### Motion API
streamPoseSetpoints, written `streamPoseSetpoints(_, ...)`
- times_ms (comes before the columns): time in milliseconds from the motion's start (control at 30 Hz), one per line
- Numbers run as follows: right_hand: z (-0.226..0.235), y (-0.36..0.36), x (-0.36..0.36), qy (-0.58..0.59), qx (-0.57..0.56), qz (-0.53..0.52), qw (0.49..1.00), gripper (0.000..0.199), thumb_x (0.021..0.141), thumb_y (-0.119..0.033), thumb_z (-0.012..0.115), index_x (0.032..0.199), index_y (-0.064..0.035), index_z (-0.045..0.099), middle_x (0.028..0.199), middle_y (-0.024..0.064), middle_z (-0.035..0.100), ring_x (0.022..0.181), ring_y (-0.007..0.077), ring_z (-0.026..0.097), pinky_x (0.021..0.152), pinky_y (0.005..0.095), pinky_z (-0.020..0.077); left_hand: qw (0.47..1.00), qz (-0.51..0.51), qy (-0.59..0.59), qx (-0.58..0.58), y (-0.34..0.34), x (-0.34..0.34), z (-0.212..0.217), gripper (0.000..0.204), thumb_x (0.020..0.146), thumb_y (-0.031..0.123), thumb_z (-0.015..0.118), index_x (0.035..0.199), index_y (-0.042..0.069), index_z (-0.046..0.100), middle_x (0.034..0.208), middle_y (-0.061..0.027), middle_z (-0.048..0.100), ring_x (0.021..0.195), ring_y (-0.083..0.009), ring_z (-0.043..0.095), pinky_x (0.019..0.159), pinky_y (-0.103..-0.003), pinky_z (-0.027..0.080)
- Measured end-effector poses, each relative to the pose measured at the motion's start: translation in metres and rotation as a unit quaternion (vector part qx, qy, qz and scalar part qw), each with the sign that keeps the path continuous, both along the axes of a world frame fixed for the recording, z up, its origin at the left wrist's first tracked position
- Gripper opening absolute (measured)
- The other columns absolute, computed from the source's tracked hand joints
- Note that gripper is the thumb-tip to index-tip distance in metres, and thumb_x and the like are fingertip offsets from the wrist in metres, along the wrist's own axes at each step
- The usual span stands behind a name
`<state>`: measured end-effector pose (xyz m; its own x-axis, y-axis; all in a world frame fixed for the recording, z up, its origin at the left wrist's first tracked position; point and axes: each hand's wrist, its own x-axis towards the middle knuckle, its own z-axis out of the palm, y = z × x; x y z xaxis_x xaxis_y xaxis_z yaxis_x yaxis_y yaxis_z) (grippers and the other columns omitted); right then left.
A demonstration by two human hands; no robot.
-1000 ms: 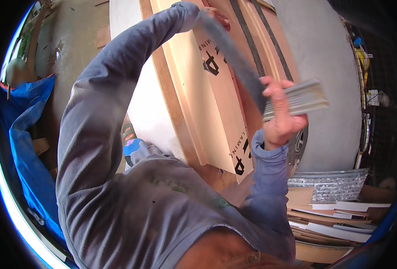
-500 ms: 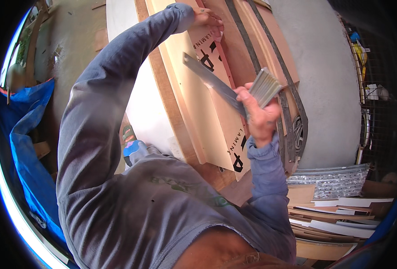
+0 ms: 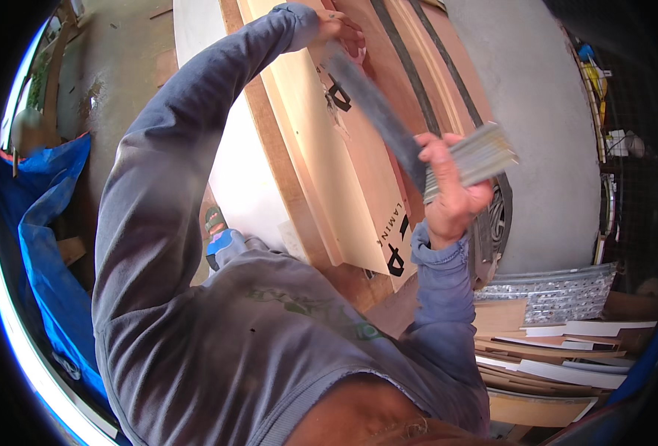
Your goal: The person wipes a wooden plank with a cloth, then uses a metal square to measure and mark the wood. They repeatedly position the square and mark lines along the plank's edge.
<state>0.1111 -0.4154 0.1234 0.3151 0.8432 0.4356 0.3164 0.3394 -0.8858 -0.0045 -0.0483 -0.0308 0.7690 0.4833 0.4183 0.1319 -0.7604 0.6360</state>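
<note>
My right hand [image 3: 454, 195] is closed around a bundle of thin, greyish strips [image 3: 486, 154] that sticks out to its right. From the same grip a long, flat grey metal blade-like strip [image 3: 379, 110] points up and left, blurred by motion; whether it joins the bundle cannot be told. It passes above a pale wooden panel [image 3: 355, 189] with black printed marks. At the far end my left hand [image 3: 338, 28] reaches over this panel, fingers bent down and pressed together at a reddish-brown board edge. What they hold, if anything, is hidden.
More brown boards with dark bands [image 3: 410, 67] lie right of the panel. A white surface [image 3: 236, 171] is on its left. Offcuts [image 3: 552, 364] are stacked at lower right, beside a silvery sheet [image 3: 552, 293]. A blue tarp [image 3: 46, 245] hangs at left.
My right hand has moved slightly right and down and turned, swinging the bundle to the right and bringing the metal strip's tip upward, near my left hand. My left hand has barely moved.
</note>
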Motion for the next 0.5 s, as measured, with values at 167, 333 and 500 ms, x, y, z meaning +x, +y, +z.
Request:
streamPoseSetpoints(167,-0.014,-0.012,0.003,-0.090,-0.175,-0.048,0.979,0.011,0.092,0.000,0.067,0.099,0.0082,0.067,0.091,0.0111,0.068,0.092,0.0238,0.067,0.086,0.0402,0.0538,1.000,0.008,0.003,0.029,-0.002,0.006,-0.001,0.045,0.095,0.031,0.064,0.134,0.009,0.062,0.126,-0.0093,0.068,0.116,-0.0252,0.064,0.101,-0.035,0.047)
streamPoseSetpoints(333,0.007,-0.012,0.004,-0.025,0.120,0.031,0.992,0.015,0.089,0.002,0.070,0.099,0.0107,0.064,0.088,0.0169,0.068,0.083,0.0288,0.067,0.084,0.0478,0.0565,0.999,0.017,-0.006,0.051,0.008,0.003,-0.007,0.047,0.094,0.032,0.064,0.135,0.010,0.062,0.129,-0.0097,0.067,0.118,-0.0257,0.064,0.101,-0.035,0.046)
streamPoseSetpoints(500,0.032,-0.001,0.001,-0.050,0.103,0.058,0.992,0.022,0.092,0.000,0.067,0.107,0.0131,0.059,0.084,0.0183,0.064,0.080,0.0286,0.064,0.086,0.0540,0.0550,0.998,0.027,-0.017,0.060,0.021,-0.006,-0.027,0.049,0.094,0.033,0.065,0.137,0.010,0.061,0.131,-0.0100,0.066,0.119,-0.0263,0.063,0.101,-0.035,0.046)
